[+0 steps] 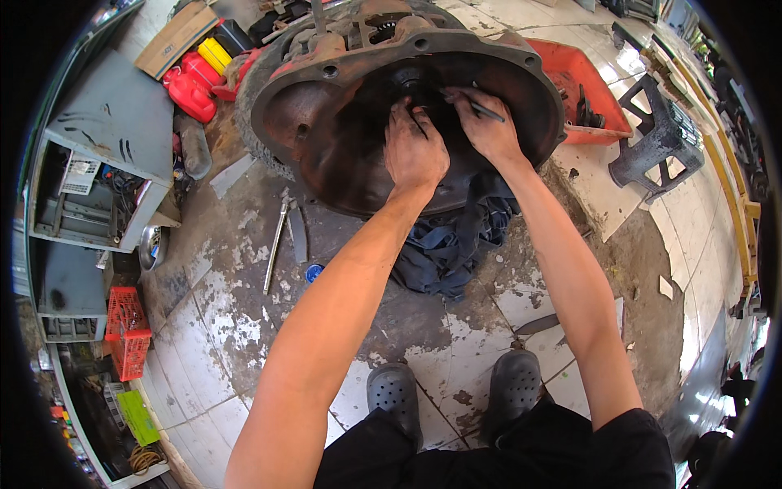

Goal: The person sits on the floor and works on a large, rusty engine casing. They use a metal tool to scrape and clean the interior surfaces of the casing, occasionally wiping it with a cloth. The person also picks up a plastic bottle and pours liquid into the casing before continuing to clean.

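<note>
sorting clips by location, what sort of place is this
Most likely a vehicle repair workshop: a big rusty bell housing sits on the oil-stained tiled floor, a long metal tool lies beside it, and red fluid jugs stand nearby.

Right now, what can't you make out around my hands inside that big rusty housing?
Head view only:
- Centre of the rusty bell housing: dark with grease and covered by both hands.
- Left hand: fingertips lost in the dark recess; what they touch is unclear.
- Right hand: holds a thin dark tool; its working end is hidden behind the fingers.
- Dark blue cloth: partly tucked under the housing.
</note>
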`<state>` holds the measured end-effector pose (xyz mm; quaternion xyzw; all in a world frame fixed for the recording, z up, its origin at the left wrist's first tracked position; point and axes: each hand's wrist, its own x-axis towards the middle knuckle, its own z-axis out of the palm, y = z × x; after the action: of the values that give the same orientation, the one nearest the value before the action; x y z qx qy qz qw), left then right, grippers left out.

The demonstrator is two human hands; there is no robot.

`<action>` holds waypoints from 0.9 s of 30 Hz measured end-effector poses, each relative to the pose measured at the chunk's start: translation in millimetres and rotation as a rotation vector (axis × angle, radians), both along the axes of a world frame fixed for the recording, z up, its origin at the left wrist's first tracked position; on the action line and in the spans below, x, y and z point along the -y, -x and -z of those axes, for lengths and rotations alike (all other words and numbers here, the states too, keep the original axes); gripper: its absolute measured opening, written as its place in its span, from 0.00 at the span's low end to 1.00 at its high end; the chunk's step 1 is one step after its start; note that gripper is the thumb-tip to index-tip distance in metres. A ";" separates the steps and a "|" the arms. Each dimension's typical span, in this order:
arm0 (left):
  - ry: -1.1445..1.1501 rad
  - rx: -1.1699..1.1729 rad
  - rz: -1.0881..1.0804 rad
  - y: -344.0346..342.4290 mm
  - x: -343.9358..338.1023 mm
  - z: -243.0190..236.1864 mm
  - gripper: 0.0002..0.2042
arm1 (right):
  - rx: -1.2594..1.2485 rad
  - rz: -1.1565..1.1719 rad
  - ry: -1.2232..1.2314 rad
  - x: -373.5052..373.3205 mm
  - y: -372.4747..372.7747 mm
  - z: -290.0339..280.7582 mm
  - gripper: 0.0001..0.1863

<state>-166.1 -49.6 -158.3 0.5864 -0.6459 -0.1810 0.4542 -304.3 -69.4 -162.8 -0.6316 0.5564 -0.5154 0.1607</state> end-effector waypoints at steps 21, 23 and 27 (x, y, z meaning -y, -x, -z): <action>-0.068 -0.002 -0.007 -4.6 4.4 2.4 0.22 | 0.073 0.019 0.236 -20.3 -30.0 16.9 0.12; -0.112 0.015 0.002 -6.5 -1.2 3.9 0.22 | 0.106 -0.048 0.174 -7.8 -30.6 5.8 0.12; -0.103 0.025 -0.001 -8.0 1.5 5.9 0.22 | 0.000 -0.050 0.138 4.2 -25.2 0.1 0.12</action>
<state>-158.1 -51.1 -164.2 0.6114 -0.6412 -0.2065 0.4153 -279.1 -73.6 -162.8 -0.6548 0.5036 -0.5485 0.1295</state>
